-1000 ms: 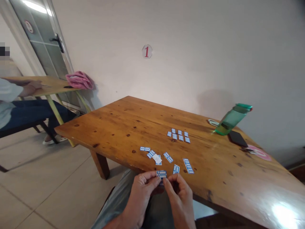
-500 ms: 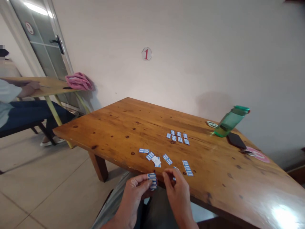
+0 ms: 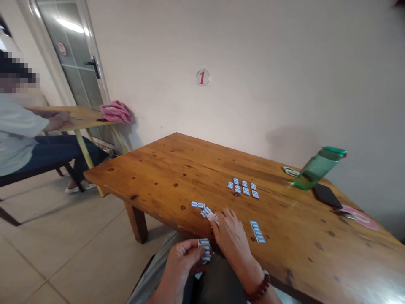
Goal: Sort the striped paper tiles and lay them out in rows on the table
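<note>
My left hand (image 3: 185,261) is closed on a small stack of blue-and-white printed labels (image 3: 205,249), held at the table's front edge with the thumb on top. Palm down on the table, my right hand (image 3: 232,232) has its fingers apart and slightly bent; the fingertips are partly hidden. Beside its thumb and index finger lie a white paper piece (image 3: 212,216) and a blue-and-white label (image 3: 205,211). Another label (image 3: 198,204) lies further left. To the right of my right hand is a longer strip of labels (image 3: 257,232).
Several small labels (image 3: 244,188) lie in two rows on the wooden table (image 3: 158,169). At right are a green bottle (image 3: 321,169), a dark phone-like object (image 3: 327,196), scissors (image 3: 344,214) and a pink disc (image 3: 362,217). A person (image 3: 19,122) sits at another table on the left.
My right hand has moved from beside the left hand, forward onto the loose labels, covering some of them. My left hand still holds its stack. The view has shifted slightly left.
</note>
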A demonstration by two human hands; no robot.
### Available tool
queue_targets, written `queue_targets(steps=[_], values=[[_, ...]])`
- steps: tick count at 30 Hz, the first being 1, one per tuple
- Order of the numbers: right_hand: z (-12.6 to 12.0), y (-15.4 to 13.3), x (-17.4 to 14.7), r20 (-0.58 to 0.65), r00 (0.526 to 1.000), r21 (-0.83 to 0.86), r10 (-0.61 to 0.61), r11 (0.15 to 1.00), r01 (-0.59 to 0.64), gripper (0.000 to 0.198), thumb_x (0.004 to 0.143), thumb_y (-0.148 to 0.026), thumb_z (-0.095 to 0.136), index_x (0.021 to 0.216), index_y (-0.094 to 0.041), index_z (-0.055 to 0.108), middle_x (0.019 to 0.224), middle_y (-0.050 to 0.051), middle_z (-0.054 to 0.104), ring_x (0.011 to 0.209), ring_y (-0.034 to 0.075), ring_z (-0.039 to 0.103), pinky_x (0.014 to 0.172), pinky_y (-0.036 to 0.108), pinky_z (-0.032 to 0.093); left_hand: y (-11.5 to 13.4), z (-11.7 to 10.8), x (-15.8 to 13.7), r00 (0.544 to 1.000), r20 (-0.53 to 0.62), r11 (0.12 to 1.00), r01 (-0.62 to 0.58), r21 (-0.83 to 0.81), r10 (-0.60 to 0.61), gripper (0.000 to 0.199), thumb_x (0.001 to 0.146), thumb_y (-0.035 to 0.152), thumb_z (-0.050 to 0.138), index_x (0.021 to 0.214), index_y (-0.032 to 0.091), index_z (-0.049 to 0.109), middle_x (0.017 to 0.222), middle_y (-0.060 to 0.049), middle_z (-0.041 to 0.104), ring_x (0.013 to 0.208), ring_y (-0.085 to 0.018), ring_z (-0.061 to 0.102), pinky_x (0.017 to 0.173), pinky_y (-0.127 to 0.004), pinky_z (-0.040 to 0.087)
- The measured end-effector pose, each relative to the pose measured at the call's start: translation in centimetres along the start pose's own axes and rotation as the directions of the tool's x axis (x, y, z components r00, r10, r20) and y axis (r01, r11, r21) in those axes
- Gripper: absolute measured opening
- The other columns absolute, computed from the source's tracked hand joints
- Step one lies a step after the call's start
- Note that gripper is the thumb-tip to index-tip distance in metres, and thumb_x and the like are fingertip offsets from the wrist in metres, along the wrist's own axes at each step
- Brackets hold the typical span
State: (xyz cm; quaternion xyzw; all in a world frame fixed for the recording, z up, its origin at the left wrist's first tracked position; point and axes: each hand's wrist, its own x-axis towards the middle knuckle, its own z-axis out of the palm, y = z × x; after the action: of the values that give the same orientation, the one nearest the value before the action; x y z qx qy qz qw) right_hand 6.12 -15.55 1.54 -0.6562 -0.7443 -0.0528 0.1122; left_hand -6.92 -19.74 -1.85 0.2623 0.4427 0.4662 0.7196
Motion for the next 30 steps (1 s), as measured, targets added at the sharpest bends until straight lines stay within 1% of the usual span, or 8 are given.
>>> queue_targets(steps=[2, 5, 7, 10, 13, 21, 25, 30], values=[[0.0, -0.2, 0.4, 0.040, 0.998, -0.029, -0.043, 0.999, 0.045, 0.017, 0.081, -0.014, 0.048, 0.087, -0.017, 0.063, 0.089, 0.009, 0.061, 0.086, 0.021, 0.055, 0.067, 0.028, 0.040, -0.3, -0.1, 0.3, 1.000, -0.013, 1.000, 0.005, -0.010, -0.005, 0.039, 0.044, 0.040, 0.080, 0.070, 0.013, 0.070, 0.062, -0.006, 0.067, 0.058, -0.016, 0.059, 0.054, -0.026, 0.048], [-0.4, -0.8, 0.9, 0.135, 0.986, -0.117, -0.100, 0.986, 0.116, 0.028, 0.075, 0.001, 0.046, 0.086, -0.015, 0.065, 0.088, 0.010, 0.063, 0.083, 0.021, 0.056, 0.068, 0.028, 0.040, -0.5, -0.2, 0.7, 1.000, 0.000, 0.999, 0.026, -0.027, -0.026, 0.039, 0.040, 0.039, 0.082, 0.067, 0.013, 0.070, 0.060, -0.005, 0.066, 0.055, -0.015, 0.057, 0.053, -0.025, 0.046], [-0.9, -1.6, 1.0, 0.181, 0.977, -0.170, -0.117, 0.974, 0.148, 0.031, 0.073, 0.004, 0.044, 0.086, -0.014, 0.067, 0.089, 0.012, 0.064, 0.082, 0.023, 0.057, 0.068, 0.030, 0.041, -0.5, -0.2, 0.6, 0.999, 0.019, 0.999, 0.039, -0.037, -0.038, 0.037, 0.040, 0.038, 0.082, 0.066, 0.014, 0.070, 0.059, -0.004, 0.066, 0.054, -0.014, 0.056, 0.052, -0.024, 0.046], [-1.4, -2.7, 1.0, 0.206, 0.972, -0.217, -0.110, 0.964, 0.155, 0.029, 0.075, 0.003, 0.044, 0.087, -0.010, 0.067, 0.088, 0.016, 0.064, 0.083, 0.025, 0.058, 0.066, 0.031, 0.042, -0.4, -0.1, 0.5, 0.999, 0.024, 0.999, 0.022, -0.035, -0.021, 0.034, 0.044, 0.038, 0.080, 0.067, 0.015, 0.071, 0.058, -0.003, 0.066, 0.052, -0.014, 0.056, 0.052, -0.024, 0.045], [-1.4, -3.4, 0.9, 0.189, 0.976, -0.253, -0.106, 0.955, 0.152, 0.029, 0.074, 0.004, 0.045, 0.088, -0.008, 0.067, 0.088, 0.018, 0.064, 0.083, 0.026, 0.057, 0.063, 0.032, 0.043, -0.4, -0.2, 0.3, 0.999, 0.036, 1.000, 0.010, -0.019, -0.009, 0.030, 0.047, 0.037, 0.079, 0.067, 0.016, 0.071, 0.058, -0.003, 0.066, 0.054, -0.014, 0.057, 0.054, -0.024, 0.046], [-0.5, -2.5, 0.7, 0.127, 0.987, -0.259, -0.098, 0.957, 0.128, 0.030, 0.073, 0.006, 0.045, 0.090, -0.008, 0.066, 0.090, 0.017, 0.062, 0.084, 0.027, 0.057, 0.065, 0.034, 0.046, -0.1, -0.5, 0.0, 1.000, 0.026, 1.000, 0.003, -0.027, -0.002, 0.035, 0.049, 0.036, 0.079, 0.072, 0.012, 0.069, 0.064, -0.005, 0.068, 0.061, -0.016, 0.059, 0.059, -0.026, 0.047], [-0.6, -2.2, 0.9, 0.179, 0.974, -0.243, -0.139, 0.953, 0.180, 0.028, 0.074, 0.004, 0.046, 0.090, -0.007, 0.066, 0.091, 0.018, 0.062, 0.084, 0.027, 0.057, 0.067, 0.035, 0.046, -0.2, -0.5, 0.0, 1.000, 0.007, 0.999, 0.030, -0.025, -0.029, 0.038, 0.046, 0.037, 0.080, 0.072, 0.012, 0.069, 0.063, -0.005, 0.067, 0.060, -0.016, 0.059, 0.057, -0.026, 0.047], [-0.9, -2.5, 1.6, 0.216, 0.967, -0.220, -0.133, 0.959, 0.181, 0.022, 0.076, 0.001, 0.049, 0.087, -0.007, 0.067, 0.087, 0.018, 0.063, 0.083, 0.027, 0.058, 0.063, 0.033, 0.046, -0.4, -0.8, 0.1, 0.999, 0.041, 0.999, 0.023, -0.032, -0.022, 0.029, 0.050, 0.034, 0.078, 0.071, 0.015, 0.070, 0.064, -0.003, 0.068, 0.057, -0.015, 0.059, 0.056, -0.024, 0.047]])
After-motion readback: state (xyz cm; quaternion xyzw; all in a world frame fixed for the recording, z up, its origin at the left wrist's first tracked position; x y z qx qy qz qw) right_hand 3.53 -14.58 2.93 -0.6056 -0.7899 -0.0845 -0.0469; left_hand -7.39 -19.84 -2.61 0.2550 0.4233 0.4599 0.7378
